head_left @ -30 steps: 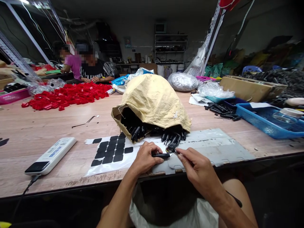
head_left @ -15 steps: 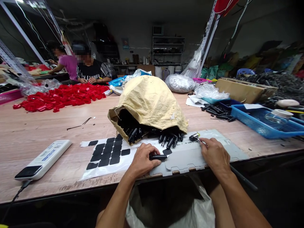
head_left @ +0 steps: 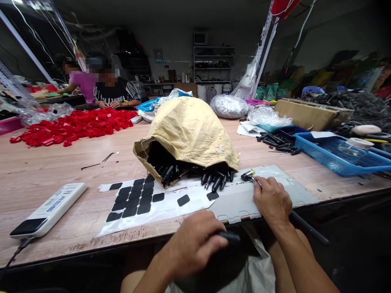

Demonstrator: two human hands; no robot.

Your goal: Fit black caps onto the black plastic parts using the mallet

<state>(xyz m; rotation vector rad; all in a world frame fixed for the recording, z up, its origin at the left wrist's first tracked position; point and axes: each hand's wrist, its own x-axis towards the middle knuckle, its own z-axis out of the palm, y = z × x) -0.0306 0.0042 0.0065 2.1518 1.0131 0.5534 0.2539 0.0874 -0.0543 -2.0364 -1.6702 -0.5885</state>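
Note:
My left hand (head_left: 197,240) is closed around a short black tube-shaped piece (head_left: 232,236), blurred by motion, just off the table's front edge. My right hand (head_left: 271,200) grips a tool with a thin metal shaft and a black, yellow-marked head (head_left: 248,176), lying over a grey board (head_left: 235,211). A dark rod (head_left: 310,228) juts out behind that wrist. To the left is a white sheet (head_left: 165,213) bearing rows of black rounded-square stickers (head_left: 132,201). Black tubular parts (head_left: 216,182) spill from the mouth of a tan sack (head_left: 189,130).
A white power bank (head_left: 49,207) with a cable sits at left. Red pieces (head_left: 79,126) are heaped behind it, near two seated people. At right stand a blue basket (head_left: 339,160), loose black parts (head_left: 276,142) and a cardboard box (head_left: 311,114). A pale bag hangs below the table edge.
My left hand has drawn the black piece back off the board and over the table's edge. A lone black sticker on the sheet is now uncovered. My right hand has barely moved.

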